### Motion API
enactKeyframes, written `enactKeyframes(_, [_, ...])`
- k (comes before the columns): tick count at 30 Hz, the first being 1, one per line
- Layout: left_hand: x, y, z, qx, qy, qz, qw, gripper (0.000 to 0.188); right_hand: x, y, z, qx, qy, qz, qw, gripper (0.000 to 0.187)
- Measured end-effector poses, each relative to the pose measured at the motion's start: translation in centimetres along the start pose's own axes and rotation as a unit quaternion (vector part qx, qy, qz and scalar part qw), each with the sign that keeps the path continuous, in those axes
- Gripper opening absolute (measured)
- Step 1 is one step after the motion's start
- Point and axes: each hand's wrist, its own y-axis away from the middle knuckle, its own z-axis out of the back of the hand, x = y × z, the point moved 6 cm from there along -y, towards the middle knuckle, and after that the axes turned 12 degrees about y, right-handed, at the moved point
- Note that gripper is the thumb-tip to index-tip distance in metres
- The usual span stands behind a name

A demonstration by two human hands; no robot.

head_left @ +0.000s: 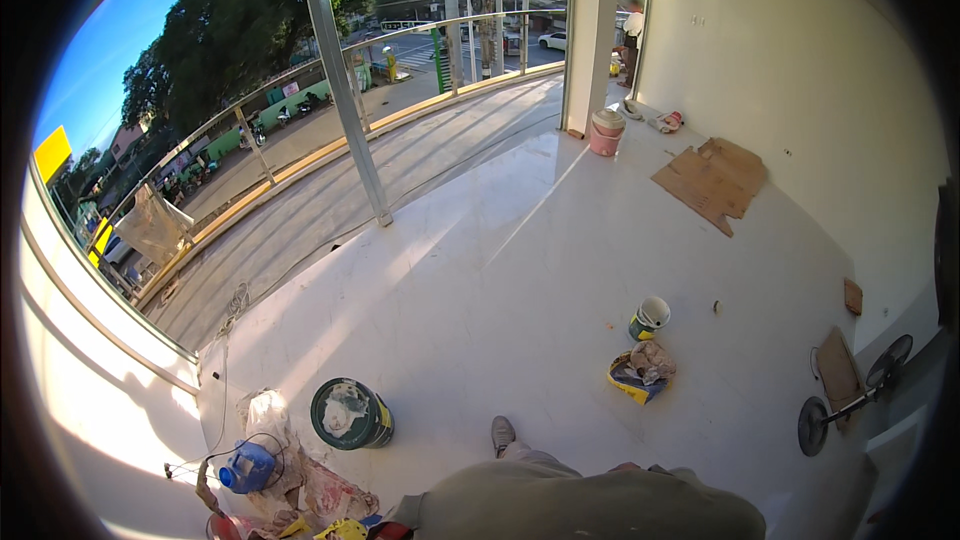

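Neither of my hands shows in the head view; my olive-green top (590,505) fills the lower edge, and one grey shoe (503,434) stands on the floor ahead of it. To the left of the shoe is a dark green bucket (375,424) with a whitish mass on top. Beside it, farther left, a blue plastic jug (247,467) lies among crumpled, stained plastic sacks (335,492). On the right, a small green and white pail (652,315) stands just beyond a yellow and dark blue bag (630,380) with crumpled brown material on it.
A pink lidded bucket (605,136) stands by the far pillar (588,40), near flattened cardboard (712,180). A black fan-like stand (850,405) is at the right. A metal post (345,90) and a balcony railing (250,135) border the left. Someone (632,35) stands beyond the far opening.
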Motion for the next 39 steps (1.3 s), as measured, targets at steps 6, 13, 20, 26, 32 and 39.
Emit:
enactKeyframes(6, [-13.7, -7.6, -3.6, 0.022, -0.005, 0.028, 0.999, 0.049, 20.8, -13.8, 22.2, 0.023, 0.199, -0.047, 0.979, 0.041])
enactKeyframes(13, [-24.7, -20.9, -3.3, 0.028, 0.021, 0.029, 0.999, 0.048, 33.4, -34.9, 37.9, -0.124, 0.073, -0.336, 0.931, 0.073])
enactKeyframes(20, [-31.2, -34.4, 6.4, 0.017, 0.053, 0.022, 0.998, 0.047, 42.0, -48.7, 39.7, -0.080, 0.140, -0.344, 0.925, 0.058])
enactKeyframes(26, [-31.5, -39.8, 18.1, -0.070, 0.161, 0.077, 0.981, 0.045, 50.6, -53.8, 38.3, 0.044, 0.109, -0.365, 0.923, 0.059])
enactKeyframes(32, [-32.5, -49.3, 27.9, -0.213, 0.349, 0.077, 0.909, 0.052, 57.6, -67.1, 38.5, 0.100, 0.172, -0.347, 0.916, 0.055])
enactKeyframes(39, [-30.8, -56.0, 27.0, -0.180, 0.155, 0.225, 0.945, 0.056, 71.8, -90.3, 44.2, 0.141, 0.250, -0.297, 0.911, 0.052])
